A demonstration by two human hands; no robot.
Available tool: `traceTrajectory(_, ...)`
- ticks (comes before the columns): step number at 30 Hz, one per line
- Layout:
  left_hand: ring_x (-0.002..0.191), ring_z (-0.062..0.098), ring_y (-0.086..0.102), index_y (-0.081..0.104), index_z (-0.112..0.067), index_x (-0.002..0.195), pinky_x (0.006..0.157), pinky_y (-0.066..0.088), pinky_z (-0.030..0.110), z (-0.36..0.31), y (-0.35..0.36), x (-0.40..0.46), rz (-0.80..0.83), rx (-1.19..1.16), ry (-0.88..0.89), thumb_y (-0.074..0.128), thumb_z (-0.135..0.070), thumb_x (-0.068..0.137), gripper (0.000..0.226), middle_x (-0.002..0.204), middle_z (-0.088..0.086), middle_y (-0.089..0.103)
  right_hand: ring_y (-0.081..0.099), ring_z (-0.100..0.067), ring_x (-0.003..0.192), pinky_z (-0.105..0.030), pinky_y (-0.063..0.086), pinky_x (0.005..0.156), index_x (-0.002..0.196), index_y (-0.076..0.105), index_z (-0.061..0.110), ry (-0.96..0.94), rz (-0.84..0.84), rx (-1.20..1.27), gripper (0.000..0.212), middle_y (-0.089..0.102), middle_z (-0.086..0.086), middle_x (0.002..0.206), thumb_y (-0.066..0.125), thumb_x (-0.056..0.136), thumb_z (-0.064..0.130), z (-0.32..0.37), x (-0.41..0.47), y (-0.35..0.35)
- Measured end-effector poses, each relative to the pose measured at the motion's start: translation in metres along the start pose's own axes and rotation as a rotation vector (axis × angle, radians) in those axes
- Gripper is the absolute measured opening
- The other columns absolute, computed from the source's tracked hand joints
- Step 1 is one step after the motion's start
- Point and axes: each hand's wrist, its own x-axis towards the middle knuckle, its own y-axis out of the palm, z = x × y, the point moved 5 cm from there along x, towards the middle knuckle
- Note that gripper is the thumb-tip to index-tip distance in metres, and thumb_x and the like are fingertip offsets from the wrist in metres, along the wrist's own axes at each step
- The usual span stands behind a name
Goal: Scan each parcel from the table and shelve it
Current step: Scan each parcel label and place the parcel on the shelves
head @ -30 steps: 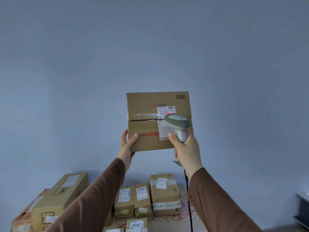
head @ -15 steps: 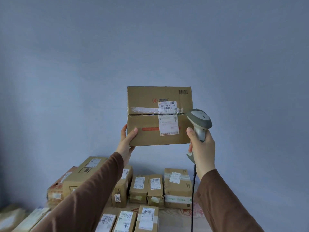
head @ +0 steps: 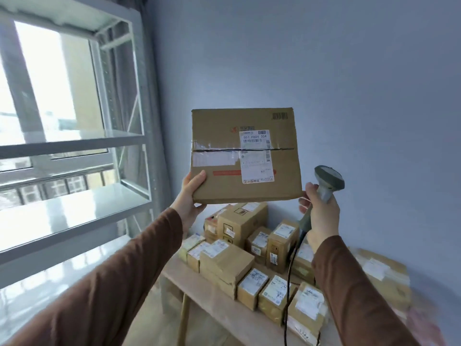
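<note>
The parcel [head: 243, 156], a flat brown cardboard box, is held up in the air in front of the blue wall [head: 349, 71], above the table. Its broad face looks toward the camera and carries a white shipping label [head: 255, 157] over a taped seam, and a printed barcode in the upper right corner.

The left hand [head: 190, 196] grips the lower left corner of the parcel: the thumb lies on the front face and the other fingers go behind, so they are hidden. The right hand [head: 321, 213] is closed around the handle of a grey barcode scanner [head: 326, 186]. The scanner head is just beside the lower right corner of the parcel. A black cable [head: 289, 278] hangs down from the handle.

Below, many smaller cardboard parcels [head: 252, 260] with white labels stand close together on a wooden table [head: 224, 305]. On the left there is a pale metal shelf unit [head: 72, 206] in front of a window [head: 50, 83]. Both arms wear brown sleeves [head: 117, 283]
</note>
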Motion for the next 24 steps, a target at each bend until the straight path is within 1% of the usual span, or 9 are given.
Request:
traceTrajectory(3, 0.097, 0.015, 0.059, 0.056, -0.027, 0.139, 0.091, 0.046, 0.037, -0.036, -0.056, -0.031, -0.101, 0.026, 0.019, 0.073, -0.052, 0.086, 0.062, 0.109, 0.001, 0.067, 0.069, -0.019, 0.107, -0.034, 0.057, 0.097, 0.111, 0.063, 0.033, 0.093, 0.094, 0.043, 0.016, 0.071, 0.002, 0.115, 0.070, 0.097, 0.038, -0.025, -0.026, 0.064)
traceTrajectory(6, 0.100, 0.018, 0.060, 0.054, -0.023, 0.145, 0.094, 0.049, 0.037, -0.075, -0.115, -0.065, -0.197, 0.052, 0.041, 0.069, -0.051, 0.091, 0.062, 0.111, 0.003, 0.068, 0.070, -0.021, 0.110, -0.035, 0.055, 0.100, 0.114, 0.064, 0.034, 0.193, 0.171, 0.082, 0.021, 0.073, 0.001, 0.121, 0.068, 0.096, 0.044, -0.044, -0.062, 0.130)
traceTrajectory(9, 0.101, 0.019, 0.062, 0.052, -0.022, 0.146, 0.088, 0.053, 0.035, -0.119, -0.182, -0.105, -0.289, 0.048, 0.058, 0.069, -0.053, 0.092, 0.064, 0.115, 0.005, 0.067, 0.068, -0.024, 0.116, -0.045, 0.052, 0.106, 0.118, 0.063, 0.033, 0.230, 0.286, 0.093, 0.025, 0.073, 0.000, 0.123, 0.066, 0.097, 0.046, -0.058, -0.108, 0.199)
traceTrajectory(11, 0.100, 0.019, 0.061, 0.053, -0.023, 0.146, 0.089, 0.052, 0.035, -0.151, -0.231, -0.134, -0.343, 0.046, 0.083, 0.068, -0.055, 0.091, 0.065, 0.115, 0.003, 0.067, 0.067, -0.026, 0.119, -0.049, 0.049, 0.110, 0.122, 0.063, 0.031, 0.236, 0.371, 0.108, 0.029, 0.072, 0.000, 0.123, 0.065, 0.098, 0.045, -0.064, -0.146, 0.249)
traceTrajectory(13, 0.099, 0.018, 0.060, 0.058, -0.026, 0.142, 0.092, 0.049, 0.037, -0.182, -0.278, -0.161, -0.376, 0.051, 0.107, 0.068, -0.057, 0.090, 0.061, 0.110, -0.001, 0.069, 0.067, -0.029, 0.120, -0.049, 0.048, 0.110, 0.116, 0.063, 0.032, 0.234, 0.446, 0.127, 0.020, 0.073, -0.002, 0.121, 0.065, 0.098, 0.043, -0.068, -0.184, 0.299)
traceTrajectory(15, 0.092, 0.016, 0.059, 0.065, -0.030, 0.131, 0.087, 0.048, 0.035, -0.213, -0.328, -0.191, -0.402, 0.054, 0.142, 0.067, -0.057, 0.091, 0.049, 0.103, -0.005, 0.070, 0.067, -0.032, 0.118, -0.048, 0.052, 0.106, 0.108, 0.064, 0.032, 0.248, 0.502, 0.154, 0.015, 0.073, -0.008, 0.125, 0.066, 0.098, 0.042, -0.072, -0.227, 0.350)
traceTrajectory(18, 0.085, 0.013, 0.057, 0.070, -0.034, 0.115, 0.078, 0.044, 0.031, -0.257, -0.400, -0.236, -0.465, 0.050, 0.209, 0.066, -0.052, 0.093, 0.029, 0.095, -0.009, 0.071, 0.072, -0.024, 0.101, -0.038, 0.059, 0.084, 0.107, 0.065, 0.031, 0.240, 0.597, 0.177, 0.022, 0.075, -0.003, 0.114, 0.070, 0.094, 0.048, -0.079, -0.290, 0.423)
traceTrajectory(21, 0.092, 0.017, 0.059, 0.071, -0.035, 0.106, 0.079, 0.045, 0.033, -0.299, -0.463, -0.276, -0.547, 0.069, 0.264, 0.067, -0.047, 0.093, 0.019, 0.096, -0.010, 0.073, 0.070, -0.023, 0.097, -0.049, 0.055, 0.089, 0.106, 0.065, 0.031, 0.265, 0.677, 0.206, 0.020, 0.075, 0.000, 0.106, 0.072, 0.094, 0.046, -0.090, -0.344, 0.491)
traceTrajectory(24, 0.094, 0.018, 0.059, 0.067, -0.035, 0.112, 0.075, 0.045, 0.032, -0.334, -0.517, -0.307, -0.620, 0.113, 0.298, 0.064, -0.045, 0.095, 0.020, 0.103, -0.008, 0.070, 0.071, -0.022, 0.097, -0.054, 0.052, 0.097, 0.102, 0.067, 0.032, 0.296, 0.722, 0.250, 0.012, 0.077, 0.002, 0.104, 0.073, 0.095, 0.039, -0.103, -0.388, 0.555)
